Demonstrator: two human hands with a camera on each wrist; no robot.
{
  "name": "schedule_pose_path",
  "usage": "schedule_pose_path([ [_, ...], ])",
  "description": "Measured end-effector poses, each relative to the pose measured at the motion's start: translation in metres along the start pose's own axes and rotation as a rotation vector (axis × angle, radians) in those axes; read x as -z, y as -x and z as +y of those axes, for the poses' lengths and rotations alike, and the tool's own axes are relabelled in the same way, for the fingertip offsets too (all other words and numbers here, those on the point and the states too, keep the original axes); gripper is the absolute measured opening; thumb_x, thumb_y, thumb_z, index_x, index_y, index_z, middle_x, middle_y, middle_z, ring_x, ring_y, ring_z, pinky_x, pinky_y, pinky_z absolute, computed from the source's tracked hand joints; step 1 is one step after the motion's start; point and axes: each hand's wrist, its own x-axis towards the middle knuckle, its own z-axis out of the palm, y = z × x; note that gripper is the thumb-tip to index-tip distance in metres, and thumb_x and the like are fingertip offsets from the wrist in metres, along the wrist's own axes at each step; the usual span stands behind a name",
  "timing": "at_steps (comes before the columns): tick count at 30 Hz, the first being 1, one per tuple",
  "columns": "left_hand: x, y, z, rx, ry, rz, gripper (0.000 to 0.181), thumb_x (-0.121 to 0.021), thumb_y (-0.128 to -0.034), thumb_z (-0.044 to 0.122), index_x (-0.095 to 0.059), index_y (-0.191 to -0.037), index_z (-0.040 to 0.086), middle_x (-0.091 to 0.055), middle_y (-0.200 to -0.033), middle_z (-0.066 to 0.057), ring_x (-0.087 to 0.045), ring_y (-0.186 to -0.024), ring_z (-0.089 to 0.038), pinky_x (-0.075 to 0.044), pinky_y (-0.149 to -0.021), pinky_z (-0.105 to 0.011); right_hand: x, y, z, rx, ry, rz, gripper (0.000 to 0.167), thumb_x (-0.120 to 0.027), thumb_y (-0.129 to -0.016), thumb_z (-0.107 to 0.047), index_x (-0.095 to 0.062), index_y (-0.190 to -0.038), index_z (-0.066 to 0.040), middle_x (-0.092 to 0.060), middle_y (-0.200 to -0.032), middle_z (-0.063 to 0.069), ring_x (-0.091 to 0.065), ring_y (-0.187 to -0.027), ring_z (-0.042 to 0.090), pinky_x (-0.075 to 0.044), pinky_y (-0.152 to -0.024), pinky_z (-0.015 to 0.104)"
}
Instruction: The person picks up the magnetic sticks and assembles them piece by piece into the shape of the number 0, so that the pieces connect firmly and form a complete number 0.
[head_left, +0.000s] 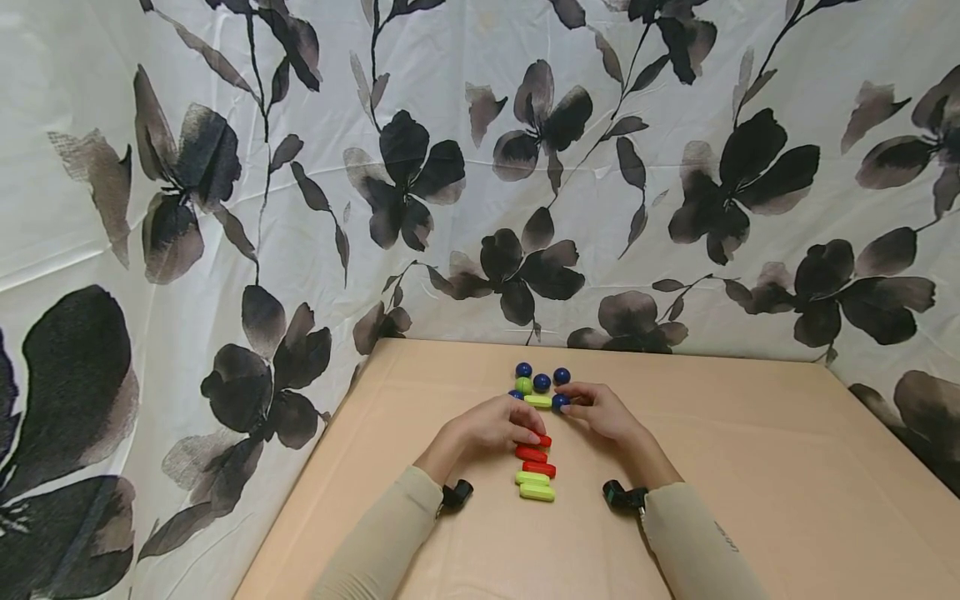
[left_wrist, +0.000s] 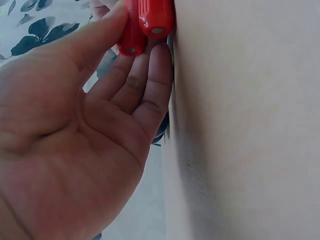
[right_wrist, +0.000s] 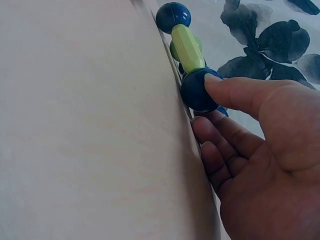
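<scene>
My left hand (head_left: 498, 421) is low over the middle of the table, with its thumb and fingers round a short red magnetic rod (left_wrist: 131, 37). A second red rod (left_wrist: 157, 19) lies right beside it, showing a metal dot at its end. My right hand (head_left: 603, 410) pinches a dark blue ball (right_wrist: 200, 90) between thumb and fingers. That ball touches one end of a yellow-green rod (right_wrist: 188, 47), and another blue ball (right_wrist: 173, 18) sits at the rod's other end. In the head view, the left fingers partly cover this farther ball.
Nearer me, more red rods (head_left: 539, 470) and two yellow-green rods (head_left: 537, 492) lie in a column. Beyond the hands are a green ball (head_left: 523, 385) and several blue balls (head_left: 542, 383). A floral cloth (head_left: 480, 192) hangs behind the table (head_left: 750, 467).
</scene>
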Motion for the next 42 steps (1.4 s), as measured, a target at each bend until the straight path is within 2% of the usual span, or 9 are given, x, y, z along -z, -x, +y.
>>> schedule_pose_path([
  [2,0.001,0.0,-0.001,-0.005,0.057,0.021,0.009,-0.07,-0.1009,0.018,-0.074,-0.109,0.016,-0.077,-0.105,-0.001,-0.07,-0.094,-0.018,-0.058,-0.085,-0.031,0.0,-0.002,0.005,-0.016,-0.001,0.002,0.036,-0.072,-0.097,-0.009,-0.069,-0.132,-0.001,-0.072,-0.126,0.018,-0.066,-0.106,0.026,-0.05,-0.09,0.021],
  [6,0.002,-0.001,-0.001,-0.037,0.173,0.05,0.014,-0.06,-0.1058,0.013,-0.067,-0.116,0.005,-0.073,-0.113,-0.02,-0.074,-0.097,-0.031,-0.062,-0.089,-0.041,0.0,-0.003,0.005,-0.021,0.004,0.0,0.036,-0.072,-0.097,-0.009,-0.069,-0.132,-0.002,-0.072,-0.125,0.017,-0.066,-0.105,0.023,-0.051,-0.091,0.022],
  [10,0.002,-0.002,-0.001,-0.046,0.239,0.069,0.025,-0.055,-0.1082,0.009,-0.064,-0.126,-0.006,-0.069,-0.114,-0.031,-0.074,-0.096,-0.034,-0.062,-0.089,-0.044,0.0,-0.004,0.005,-0.011,-0.01,0.003,0.035,-0.072,-0.097,-0.008,-0.07,-0.131,-0.001,-0.072,-0.124,0.018,-0.066,-0.104,0.025,-0.051,-0.089,0.021],
  [13,0.003,-0.003,-0.002,-0.038,0.255,0.08,0.029,-0.056,-0.1075,0.009,-0.064,-0.132,-0.005,-0.07,-0.113,-0.03,-0.074,-0.096,-0.032,-0.062,-0.09,-0.043,0.001,-0.004,0.005,-0.002,-0.01,0.001,0.035,-0.072,-0.097,-0.008,-0.069,-0.131,0.001,-0.072,-0.124,0.02,-0.066,-0.105,0.027,-0.051,-0.088,0.021],
  [20,0.011,0.002,-0.004,-0.017,0.195,0.105,0.028,-0.069,-0.1002,0.01,-0.072,-0.128,0.014,-0.072,-0.113,-0.016,-0.076,-0.097,-0.027,-0.062,-0.089,-0.039,0.0,-0.001,-0.004,-0.01,0.014,0.003,0.035,-0.068,-0.098,-0.002,-0.066,-0.132,0.006,-0.069,-0.126,0.026,-0.063,-0.106,0.033,-0.049,-0.088,0.023],
  [28,0.019,0.006,-0.014,0.001,0.117,0.082,0.033,-0.074,-0.0982,0.02,-0.071,-0.128,0.005,-0.076,-0.099,-0.005,-0.071,-0.084,-0.025,-0.059,-0.076,-0.032,0.004,0.013,-0.037,-0.009,-0.013,-0.023,0.035,-0.067,-0.098,0.001,-0.064,-0.131,0.01,-0.068,-0.125,0.03,-0.062,-0.106,0.035,-0.049,-0.087,0.02],
  [32,0.02,0.008,-0.016,0.018,0.112,0.083,0.031,-0.075,-0.0976,0.021,-0.072,-0.125,0.006,-0.076,-0.095,-0.006,-0.069,-0.082,-0.021,-0.057,-0.072,-0.03,0.005,0.015,-0.039,-0.016,-0.016,-0.02,0.035,-0.067,-0.098,0.001,-0.064,-0.132,0.01,-0.068,-0.126,0.029,-0.062,-0.105,0.035,-0.049,-0.086,0.019],
  [42,0.021,0.012,-0.015,0.055,0.094,0.139,0.028,-0.076,-0.0965,0.021,-0.075,-0.121,0.007,-0.075,-0.091,-0.007,-0.064,-0.08,-0.019,-0.053,-0.067,-0.029,0.005,0.016,-0.039,-0.018,-0.031,-0.024,0.036,-0.067,-0.098,0.001,-0.064,-0.133,0.01,-0.067,-0.126,0.029,-0.061,-0.107,0.038,-0.048,-0.086,0.017],
])
